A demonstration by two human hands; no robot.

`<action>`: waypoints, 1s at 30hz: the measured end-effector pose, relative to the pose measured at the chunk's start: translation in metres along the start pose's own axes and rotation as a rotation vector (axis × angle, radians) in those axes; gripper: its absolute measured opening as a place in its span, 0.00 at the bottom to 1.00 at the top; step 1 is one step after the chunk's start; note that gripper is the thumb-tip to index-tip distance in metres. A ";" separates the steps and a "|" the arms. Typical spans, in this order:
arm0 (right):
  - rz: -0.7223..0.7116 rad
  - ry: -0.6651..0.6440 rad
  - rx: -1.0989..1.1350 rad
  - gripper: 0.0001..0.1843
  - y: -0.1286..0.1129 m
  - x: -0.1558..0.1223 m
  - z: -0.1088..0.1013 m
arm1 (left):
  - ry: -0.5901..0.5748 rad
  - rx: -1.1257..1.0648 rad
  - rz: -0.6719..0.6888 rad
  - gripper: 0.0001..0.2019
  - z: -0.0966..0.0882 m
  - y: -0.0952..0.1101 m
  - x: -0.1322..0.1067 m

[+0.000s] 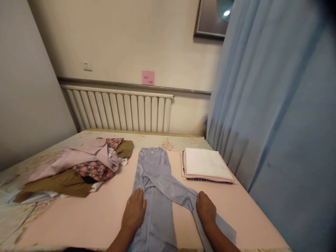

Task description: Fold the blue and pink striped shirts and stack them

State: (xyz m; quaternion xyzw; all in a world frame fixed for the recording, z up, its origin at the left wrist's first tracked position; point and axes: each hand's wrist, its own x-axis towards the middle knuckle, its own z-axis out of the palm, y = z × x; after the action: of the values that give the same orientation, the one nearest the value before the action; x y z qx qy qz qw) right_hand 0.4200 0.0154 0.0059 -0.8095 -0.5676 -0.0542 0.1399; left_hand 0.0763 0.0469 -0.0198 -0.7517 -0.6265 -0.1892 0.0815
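Observation:
A blue striped shirt [160, 210] lies lengthwise on the pink cloth, its collar end away from me. One side looks folded in, and a sleeve stretches across the body toward the right. My left hand [134, 208] rests flat on the shirt's left edge, fingers extended. Closed around the sleeve, my right hand [206, 208] grips it to the right of the body. The sleeve's wide end shows beyond my right wrist, partly hidden by the forearm.
Loose garments [78, 168] in pink, brown and floral print are heaped on the left. A neat stack of folded cloth [204, 162] sits at the right, by a blue curtain [262, 105]. A radiator [118, 108] stands behind the pink cloth [86, 220].

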 end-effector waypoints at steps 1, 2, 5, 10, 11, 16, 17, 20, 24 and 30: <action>-0.002 0.002 0.001 0.12 0.000 0.000 0.000 | 0.005 -0.002 0.000 0.23 0.000 0.000 0.000; -0.004 0.002 0.003 0.12 0.000 0.000 -0.001 | 0.009 -0.005 0.001 0.23 0.000 0.000 0.000; -0.007 -0.003 0.001 0.12 0.000 -0.001 -0.001 | 0.011 -0.016 -0.004 0.23 -0.001 0.001 0.000; -0.008 0.010 -0.002 0.12 0.001 -0.001 0.001 | -0.017 -0.016 -0.012 0.24 -0.005 0.003 0.001; -0.008 0.009 0.000 0.12 0.001 0.000 0.002 | -0.018 -0.017 -0.014 0.23 -0.006 0.004 0.001; -0.012 0.015 -0.001 0.12 0.002 0.001 0.004 | -0.022 -0.027 -0.016 0.23 -0.006 0.003 0.001; -0.013 0.018 -0.001 0.12 0.002 0.001 0.004 | -0.021 -0.026 -0.016 0.24 -0.006 0.003 0.001; -0.005 0.014 -0.003 0.12 0.002 0.001 0.004 | -0.016 -0.022 -0.016 0.23 -0.005 0.003 0.001; -0.004 0.015 -0.015 0.12 0.001 0.000 0.003 | -0.013 -0.021 -0.010 0.24 -0.003 0.002 0.001; -0.009 0.023 -0.011 0.12 0.002 0.000 0.003 | 0.009 -0.024 0.000 0.24 -0.003 0.001 0.001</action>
State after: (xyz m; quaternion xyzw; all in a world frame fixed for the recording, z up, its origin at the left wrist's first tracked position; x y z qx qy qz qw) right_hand 0.4213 0.0155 0.0022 -0.8071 -0.5692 -0.0675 0.1417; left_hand 0.0771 0.0463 -0.0169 -0.7517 -0.6240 -0.1999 0.0753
